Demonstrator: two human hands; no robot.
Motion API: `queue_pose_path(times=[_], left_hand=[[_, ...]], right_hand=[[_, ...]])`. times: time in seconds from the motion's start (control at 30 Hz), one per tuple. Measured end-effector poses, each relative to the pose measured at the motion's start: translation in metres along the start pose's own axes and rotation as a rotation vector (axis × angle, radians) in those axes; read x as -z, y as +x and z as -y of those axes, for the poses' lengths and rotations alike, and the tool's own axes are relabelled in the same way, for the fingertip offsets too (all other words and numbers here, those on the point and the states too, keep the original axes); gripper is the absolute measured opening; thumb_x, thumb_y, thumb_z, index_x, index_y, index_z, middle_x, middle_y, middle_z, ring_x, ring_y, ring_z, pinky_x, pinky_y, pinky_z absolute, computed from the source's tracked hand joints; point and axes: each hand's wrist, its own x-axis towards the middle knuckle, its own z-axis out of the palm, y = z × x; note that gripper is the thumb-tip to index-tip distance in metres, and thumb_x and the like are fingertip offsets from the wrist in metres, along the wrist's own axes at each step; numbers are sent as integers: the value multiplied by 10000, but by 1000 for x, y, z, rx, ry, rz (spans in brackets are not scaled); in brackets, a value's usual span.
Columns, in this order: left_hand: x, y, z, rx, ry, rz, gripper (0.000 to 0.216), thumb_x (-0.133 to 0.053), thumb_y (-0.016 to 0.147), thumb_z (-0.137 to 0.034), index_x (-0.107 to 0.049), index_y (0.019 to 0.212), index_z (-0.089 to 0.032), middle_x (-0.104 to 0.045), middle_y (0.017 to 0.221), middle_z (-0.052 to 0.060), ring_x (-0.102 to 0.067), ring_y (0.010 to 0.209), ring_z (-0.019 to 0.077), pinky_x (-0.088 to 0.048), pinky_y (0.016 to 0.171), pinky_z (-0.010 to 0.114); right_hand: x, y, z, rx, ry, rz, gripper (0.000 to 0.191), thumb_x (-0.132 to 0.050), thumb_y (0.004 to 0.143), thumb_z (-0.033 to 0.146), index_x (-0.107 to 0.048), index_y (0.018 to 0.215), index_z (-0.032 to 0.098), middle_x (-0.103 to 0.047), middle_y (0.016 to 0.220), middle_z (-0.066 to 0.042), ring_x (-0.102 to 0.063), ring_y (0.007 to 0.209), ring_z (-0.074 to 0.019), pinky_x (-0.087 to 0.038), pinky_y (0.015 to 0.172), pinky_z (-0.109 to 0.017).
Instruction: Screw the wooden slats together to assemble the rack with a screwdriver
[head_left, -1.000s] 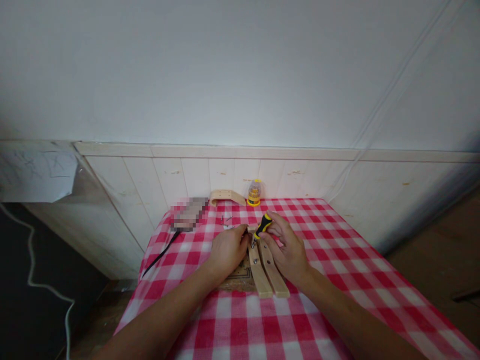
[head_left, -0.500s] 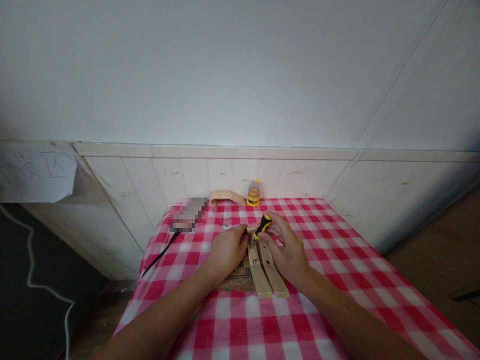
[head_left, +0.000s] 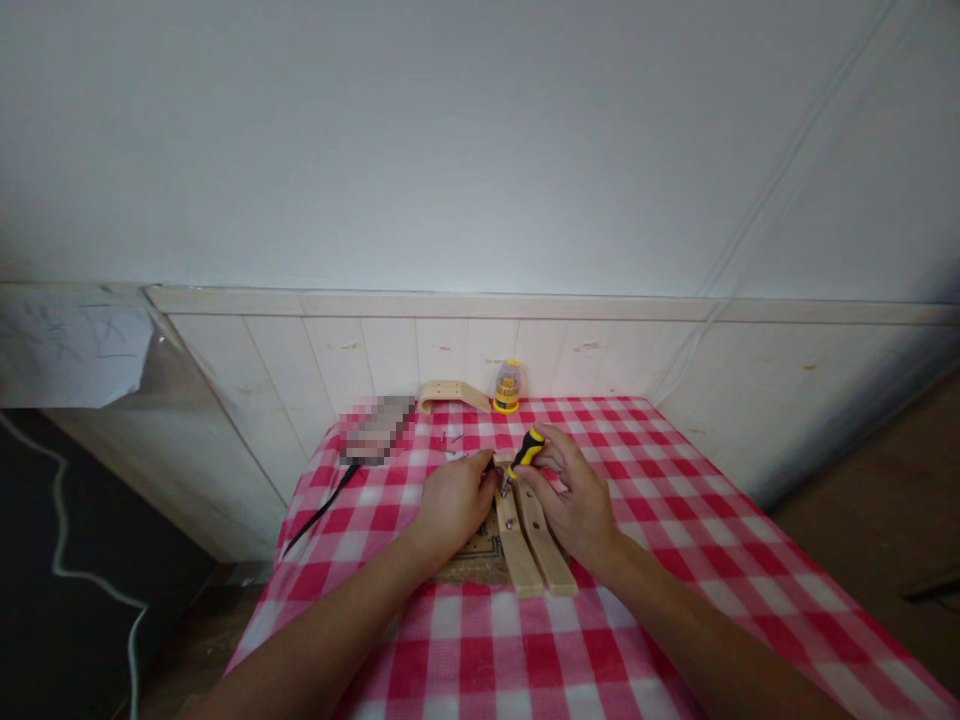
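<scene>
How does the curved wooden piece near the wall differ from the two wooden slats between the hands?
The curved wooden piece is bent in an arc; the wooden slats are straight and flat. The curved piece lies alone and untouched at the far edge of the checked tablecloth. The slats lie side by side mid-table, with the left hand at their far end and the right hand holding a screwdriver tip-down at one. Both are pale bare wood.

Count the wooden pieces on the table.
3. Left slat and right slat lie side by side between left hand and right hand; curved piece at the far edge. Others may be hidden.
</scene>
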Motion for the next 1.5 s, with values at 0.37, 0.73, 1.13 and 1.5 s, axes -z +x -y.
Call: queue_pose_path(times=[0.37, 0.73, 1.13, 1.5], left_hand=[[2, 0, -2, 3, 10, 8, 281, -411, 978, -365, -630, 1104, -245, -765, 995, 63, -721, 931, 244, -467, 720, 296], [4, 0, -1, -10, 16, 9, 306, -382, 991, -398, -625, 1098, -247, -761, 972, 61, -717, 913, 239, -460, 713, 292], [1, 1, 0, -6, 32, 4, 328, -392, 989, -377, -623, 1173, -236, -765, 1001, 74, -721, 924, 240, -458, 706, 291], [2, 1, -2, 9, 43, 21, 325, -394, 995, -386, -610, 1193, -246, -762, 1014, 74, -720, 943, 238, -460, 719, 291]], right_hand=[[0, -6, -4, 31, -80, -52, 489, -656, 920, 246, -495, 1381, 265, -760, 1053, -66, -761, 880, -204, -644, 787, -337], [6, -10, -12, -13, -71, -194, 527, -525, 990, 227, -363, 1491, 252, -697, 1186, -142, -714, 1046, -243, -604, 897, -451], [6, -17, 6, 88, -116, -53, 570, -637, 924, 210, -450, 1461, 257, -734, 1091, -94, -741, 867, -199, -643, 781, -336], [8, -14, 9, 91, -111, 10, 581, -624, 927, 204, -441, 1474, 265, -737, 1083, -81, -746, 853, -200, -646, 785, -334]])
